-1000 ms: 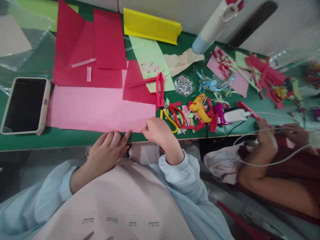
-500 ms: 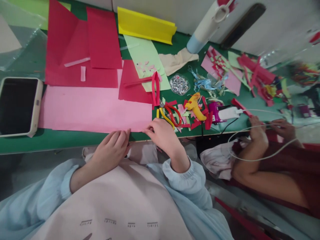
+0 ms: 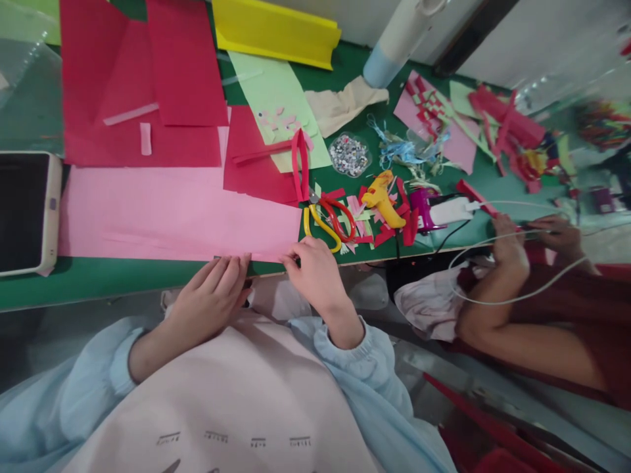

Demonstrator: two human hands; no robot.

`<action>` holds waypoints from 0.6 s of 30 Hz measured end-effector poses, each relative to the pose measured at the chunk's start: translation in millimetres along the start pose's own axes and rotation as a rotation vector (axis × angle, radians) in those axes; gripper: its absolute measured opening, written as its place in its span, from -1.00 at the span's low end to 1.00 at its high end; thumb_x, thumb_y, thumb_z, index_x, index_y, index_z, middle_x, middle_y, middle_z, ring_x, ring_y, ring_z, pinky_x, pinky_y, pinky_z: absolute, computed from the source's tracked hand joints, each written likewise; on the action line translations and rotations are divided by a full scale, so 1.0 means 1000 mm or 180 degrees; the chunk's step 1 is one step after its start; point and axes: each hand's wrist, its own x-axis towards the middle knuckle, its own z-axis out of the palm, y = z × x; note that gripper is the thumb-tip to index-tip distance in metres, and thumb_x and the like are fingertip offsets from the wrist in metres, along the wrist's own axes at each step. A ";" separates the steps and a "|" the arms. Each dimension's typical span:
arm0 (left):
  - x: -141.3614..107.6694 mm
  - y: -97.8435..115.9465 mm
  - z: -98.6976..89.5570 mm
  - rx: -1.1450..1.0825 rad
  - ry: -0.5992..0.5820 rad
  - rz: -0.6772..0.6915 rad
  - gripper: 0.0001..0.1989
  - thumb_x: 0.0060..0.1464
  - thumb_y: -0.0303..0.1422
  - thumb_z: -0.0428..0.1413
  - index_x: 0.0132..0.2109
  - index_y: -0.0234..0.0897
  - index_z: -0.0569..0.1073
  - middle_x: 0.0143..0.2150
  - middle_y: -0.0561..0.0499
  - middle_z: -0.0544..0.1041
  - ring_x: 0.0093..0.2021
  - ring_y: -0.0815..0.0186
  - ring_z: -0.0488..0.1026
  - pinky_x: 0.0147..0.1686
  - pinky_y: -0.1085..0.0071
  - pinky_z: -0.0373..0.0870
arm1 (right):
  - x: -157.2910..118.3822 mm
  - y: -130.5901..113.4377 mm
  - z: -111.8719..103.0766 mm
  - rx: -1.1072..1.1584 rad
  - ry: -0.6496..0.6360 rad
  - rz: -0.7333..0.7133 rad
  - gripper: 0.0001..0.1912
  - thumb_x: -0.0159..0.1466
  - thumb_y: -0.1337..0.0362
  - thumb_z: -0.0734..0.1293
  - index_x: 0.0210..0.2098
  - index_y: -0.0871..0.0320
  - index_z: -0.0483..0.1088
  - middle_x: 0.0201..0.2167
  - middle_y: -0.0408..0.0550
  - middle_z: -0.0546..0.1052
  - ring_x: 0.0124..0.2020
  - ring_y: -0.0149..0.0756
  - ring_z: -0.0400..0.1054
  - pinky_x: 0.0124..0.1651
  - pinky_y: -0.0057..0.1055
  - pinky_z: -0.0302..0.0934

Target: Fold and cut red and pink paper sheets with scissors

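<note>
A long sheet of pink paper [image 3: 172,210] lies along the table's front edge, with a narrow fold at its near side. My left hand [image 3: 211,292] presses its closed fingers on that near edge. At the near right corner, my right hand [image 3: 318,272] pinches the folded edge between thumb and fingers. Just beyond my right hand lie scissors with red and yellow handles [image 3: 340,220]. A looped red paper strip [image 3: 300,164] rests over their blade end, hiding part of it.
Red paper sheets [image 3: 187,72], yellow paper [image 3: 276,29] and a phone [image 3: 24,210] lie around the pink sheet. To the right are paper scraps [image 3: 365,223], a yellow glue gun [image 3: 382,200], and a dish of beads [image 3: 349,154]. A co-worker's hands [image 3: 510,243] work beside a white cable.
The view has shifted, so the things on the table appear further left. My hands are slightly further apart, and a folded pink strip shows more plainly between them.
</note>
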 end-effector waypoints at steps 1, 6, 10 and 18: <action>0.000 0.000 0.000 0.0022 0.0000 0.0005 -0.20 0.29 -0.26 0.05 0.43 -0.65 -0.13 0.02 -0.30 0.55 -0.01 0.07 0.50 0.07 0.22 0.36 | 0.000 -0.001 0.000 -0.0005 -0.0008 0.0014 -0.80 0.35 0.22 0.32 -0.32 0.19 0.50 -0.31 0.01 0.47 -0.20 -0.19 0.31 -0.04 -0.33 0.13; 0.000 0.001 0.001 -0.0024 0.0034 -0.0001 -0.20 0.28 -0.26 0.06 0.44 -0.63 -0.12 0.00 -0.31 0.56 -0.02 0.07 0.51 0.08 0.23 0.36 | 0.001 -0.001 0.003 -0.0022 -0.0010 0.0021 -0.83 0.33 0.24 0.33 -0.33 0.20 0.49 -0.33 0.00 0.45 -0.21 -0.20 0.31 -0.05 -0.32 0.14; 0.002 0.002 0.002 -0.0221 0.0014 -0.0137 -0.18 0.30 -0.24 0.03 0.46 -0.55 -0.22 -0.01 -0.28 0.56 -0.02 0.08 0.52 0.05 0.24 0.39 | 0.002 -0.001 0.005 -0.0035 0.0065 -0.0022 -0.85 0.33 0.27 0.34 -0.33 0.22 0.48 -0.35 0.00 0.44 -0.20 -0.20 0.31 -0.05 -0.31 0.14; 0.004 0.002 -0.002 -0.0148 -0.0221 -0.0176 -0.28 0.31 -0.24 -0.01 0.46 -0.37 -0.10 0.01 -0.23 0.53 0.01 0.12 0.51 0.09 0.25 0.36 | 0.003 -0.004 0.002 -0.0048 0.0049 -0.0008 -0.88 0.30 0.30 0.36 -0.35 0.22 0.47 -0.38 -0.02 0.43 -0.21 -0.21 0.31 -0.06 -0.32 0.15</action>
